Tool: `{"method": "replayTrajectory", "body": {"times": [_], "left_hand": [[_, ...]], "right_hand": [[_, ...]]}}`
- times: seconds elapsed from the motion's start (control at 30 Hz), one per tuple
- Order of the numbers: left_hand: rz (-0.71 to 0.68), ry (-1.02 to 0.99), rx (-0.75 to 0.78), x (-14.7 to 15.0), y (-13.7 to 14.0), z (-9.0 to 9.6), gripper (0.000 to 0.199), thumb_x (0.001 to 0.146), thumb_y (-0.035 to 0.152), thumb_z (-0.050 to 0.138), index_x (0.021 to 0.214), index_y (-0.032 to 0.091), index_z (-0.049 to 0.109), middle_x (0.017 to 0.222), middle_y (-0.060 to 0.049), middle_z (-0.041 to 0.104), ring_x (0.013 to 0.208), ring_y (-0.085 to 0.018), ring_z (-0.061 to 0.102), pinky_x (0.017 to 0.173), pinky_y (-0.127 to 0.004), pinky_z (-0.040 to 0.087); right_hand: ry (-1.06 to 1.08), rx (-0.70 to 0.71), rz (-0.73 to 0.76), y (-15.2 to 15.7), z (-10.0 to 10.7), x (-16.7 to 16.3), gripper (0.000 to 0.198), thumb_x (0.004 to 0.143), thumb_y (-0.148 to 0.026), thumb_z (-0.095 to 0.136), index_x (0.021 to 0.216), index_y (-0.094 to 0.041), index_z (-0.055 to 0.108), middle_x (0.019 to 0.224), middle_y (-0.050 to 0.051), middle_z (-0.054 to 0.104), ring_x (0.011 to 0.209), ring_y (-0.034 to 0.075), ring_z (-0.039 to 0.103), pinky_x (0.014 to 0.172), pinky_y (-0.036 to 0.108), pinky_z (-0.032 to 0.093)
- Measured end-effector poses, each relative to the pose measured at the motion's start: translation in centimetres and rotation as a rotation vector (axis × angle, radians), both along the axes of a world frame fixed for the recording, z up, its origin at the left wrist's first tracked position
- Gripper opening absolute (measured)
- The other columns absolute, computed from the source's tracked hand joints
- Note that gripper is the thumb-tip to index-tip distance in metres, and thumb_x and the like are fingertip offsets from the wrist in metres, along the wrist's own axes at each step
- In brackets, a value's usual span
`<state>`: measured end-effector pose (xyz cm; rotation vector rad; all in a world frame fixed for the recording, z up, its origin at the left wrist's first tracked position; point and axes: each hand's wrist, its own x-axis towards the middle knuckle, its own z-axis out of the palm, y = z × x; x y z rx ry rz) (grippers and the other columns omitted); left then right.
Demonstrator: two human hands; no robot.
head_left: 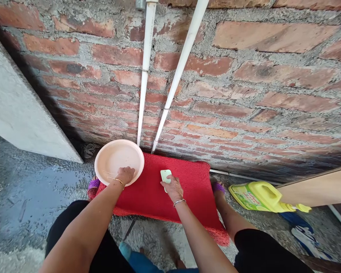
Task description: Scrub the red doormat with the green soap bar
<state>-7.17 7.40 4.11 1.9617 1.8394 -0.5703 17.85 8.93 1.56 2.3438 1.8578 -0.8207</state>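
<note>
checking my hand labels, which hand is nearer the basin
Left: the left hand reaches inside the basin; the right hand is outside it, to its right.

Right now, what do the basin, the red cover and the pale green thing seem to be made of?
Basin: probably plastic, smooth with a soft sheen, judging by its rounded rim. Red cover: matte fabric, shown by its fuzzy, textured edge. Pale green thing in your right hand: perhaps hard plastic, smooth-faced with rounded corners; too small to be sure.
</note>
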Motion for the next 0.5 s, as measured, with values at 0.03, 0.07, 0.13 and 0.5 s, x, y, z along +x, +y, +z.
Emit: {"method": "replayTrajectory", "body": {"times": [0.03, 0.07, 0.13, 0.5], "left_hand": [[0.002, 0.001, 0.007, 0.0, 0.0, -0.1, 0.037, 0.095, 0.012, 0.036, 0.125, 0.020, 0.056, 0.128, -0.017, 0.060, 0.117, -0.026, 0.060, 0.092, -0.042, 0.046], [0.002, 0.003, 0.014, -0.1, 0.0, -0.1, 0.037, 0.095, 0.012, 0.036, 0.125, 0.021, 0.056, 0.128, -0.017, 0.060, 0.116, -0.026, 0.061, 0.091, -0.042, 0.046], [-0.005, 0.002, 0.019, -0.1, 0.0, -0.2, 0.038, 0.094, 0.011, 0.035, 0.125, 0.022, 0.055, 0.127, -0.016, 0.061, 0.115, -0.026, 0.061, 0.090, -0.042, 0.047], [0.001, 0.018, 0.027, 0.1, -0.1, 0.3, 0.039, 0.095, 0.010, 0.033, 0.125, 0.021, 0.056, 0.127, -0.016, 0.061, 0.112, -0.024, 0.063, 0.093, -0.040, 0.046]], "right_hand": [[-0.006, -0.001, -0.015, 0.1, 0.1, 0.6, 0.036, 0.083, -0.045, 0.062, 0.115, -0.031, 0.059, 0.116, 0.003, 0.056, 0.101, 0.020, 0.063, 0.081, 0.031, 0.048], [-0.010, -0.006, -0.032, 0.2, 0.3, 1.3, 0.036, 0.083, -0.045, 0.061, 0.116, -0.030, 0.059, 0.116, 0.004, 0.056, 0.102, 0.021, 0.063, 0.081, 0.031, 0.048], [-0.014, -0.011, -0.069, 0.3, 0.5, 2.6, 0.037, 0.083, -0.045, 0.060, 0.116, -0.029, 0.060, 0.116, 0.004, 0.056, 0.101, 0.022, 0.064, 0.080, 0.032, 0.048], [-0.007, 0.145, -0.325, 0.0, -0.7, 12.2, 0.040, 0.076, -0.050, 0.065, 0.107, -0.025, 0.061, 0.099, 0.006, 0.062, 0.077, 0.021, 0.065, 0.072, 0.034, 0.051]]}}
